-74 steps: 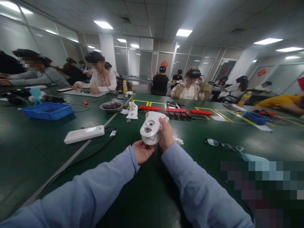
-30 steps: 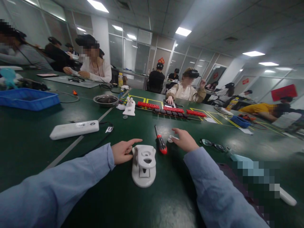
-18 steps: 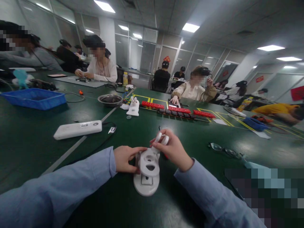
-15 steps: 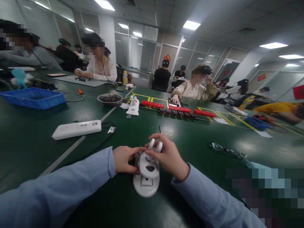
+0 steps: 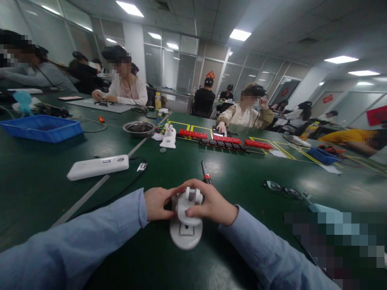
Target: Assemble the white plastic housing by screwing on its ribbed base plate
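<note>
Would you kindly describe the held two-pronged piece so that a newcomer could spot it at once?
On the green table, find the white rounded base at lower centre. Over its upper part, the right hand grips the two-pronged piece, prongs up. Unlike the similar white part farther off, it is held.

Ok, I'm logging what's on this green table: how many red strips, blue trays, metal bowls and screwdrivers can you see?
Red strips: 3
Blue trays: 2
Metal bowl: 1
Screwdriver: 1
Total: 7

text: none legible | cable tag (image 5: 142,166): dark mark, unreadable | red diamond sign (image 5: 211,74): too blurred
</note>
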